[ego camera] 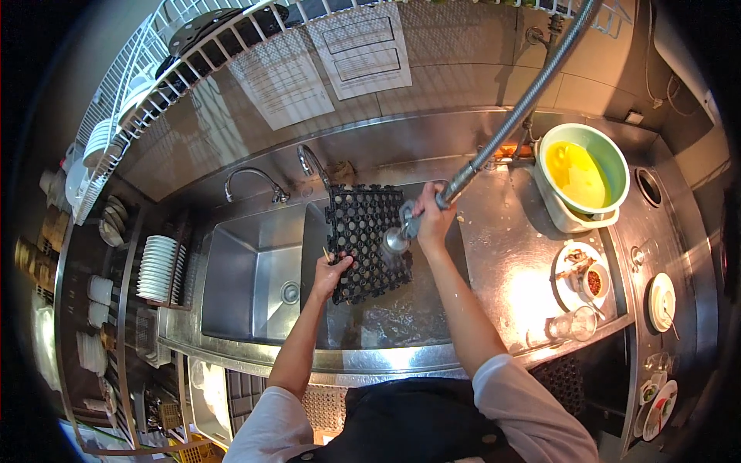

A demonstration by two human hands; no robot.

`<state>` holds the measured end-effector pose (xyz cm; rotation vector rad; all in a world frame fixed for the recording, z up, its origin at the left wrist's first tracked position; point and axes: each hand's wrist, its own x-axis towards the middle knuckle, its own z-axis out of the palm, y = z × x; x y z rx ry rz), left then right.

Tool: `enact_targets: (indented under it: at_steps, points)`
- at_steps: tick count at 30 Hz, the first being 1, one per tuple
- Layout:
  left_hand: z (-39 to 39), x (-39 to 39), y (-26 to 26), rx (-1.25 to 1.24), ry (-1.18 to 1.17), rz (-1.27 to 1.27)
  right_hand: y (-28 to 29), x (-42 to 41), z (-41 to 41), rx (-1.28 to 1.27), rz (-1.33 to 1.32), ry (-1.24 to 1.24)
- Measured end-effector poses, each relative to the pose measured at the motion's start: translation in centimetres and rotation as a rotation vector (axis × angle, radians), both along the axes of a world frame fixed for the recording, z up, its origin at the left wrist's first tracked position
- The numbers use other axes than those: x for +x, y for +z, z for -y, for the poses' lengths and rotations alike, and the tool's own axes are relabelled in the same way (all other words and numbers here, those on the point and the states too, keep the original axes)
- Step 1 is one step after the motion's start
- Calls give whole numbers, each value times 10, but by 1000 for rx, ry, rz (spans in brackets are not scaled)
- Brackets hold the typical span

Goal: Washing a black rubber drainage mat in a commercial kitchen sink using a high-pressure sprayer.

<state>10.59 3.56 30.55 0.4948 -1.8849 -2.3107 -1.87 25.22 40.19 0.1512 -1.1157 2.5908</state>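
A black perforated rubber mat [362,231] is held up over the right basin [393,321] of a stainless steel sink. My left hand [331,275] grips its left edge near the lower corner, and a thin light-coloured stick shows beside the thumb. In my right hand [434,223] is the handle of a pre-rinse spray head [399,238], pointed at the mat's right side. Spray blurs the mat there. From the sprayer a braided metal hose [521,104] runs up to the right. Wet, foamy patches show on the basin below.
Left of the mat lies a second basin [272,260] with a drain, and curved faucets [255,173] stand behind. On the right counter are a tub of yellow liquid [582,173], a used plate [570,266] and a glass [573,324]. White plates [159,269] stand racked at left.
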Motion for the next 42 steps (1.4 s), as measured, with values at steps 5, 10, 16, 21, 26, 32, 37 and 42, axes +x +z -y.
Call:
enact_targets:
  at_steps: [5,10,16,21,26,32,37,42]
  points:
    - [9,4,-5,-77,-7,2,5,-15,1,45,13,-53]
    - [-4,8,4,-31,-40,16,50,-42,-5,29,-25,-112]
    - [-2,7,4,-3,-33,-1,14,-22,-4,61,-22,-30]
    - [-1,10,6,92,-32,10,25,-38,-10,-3,0,-130]
    - [-2,14,7,133,-38,4,25,-39,-9,-13,8,-95]
    - [-1,13,10,102,-2,19,20,-36,-5,-21,15,-75]
    - [2,21,6,139,-62,22,43,-64,2,-75,-18,-77]
    - [3,24,6,162,-67,19,53,-73,13,-95,-32,-86]
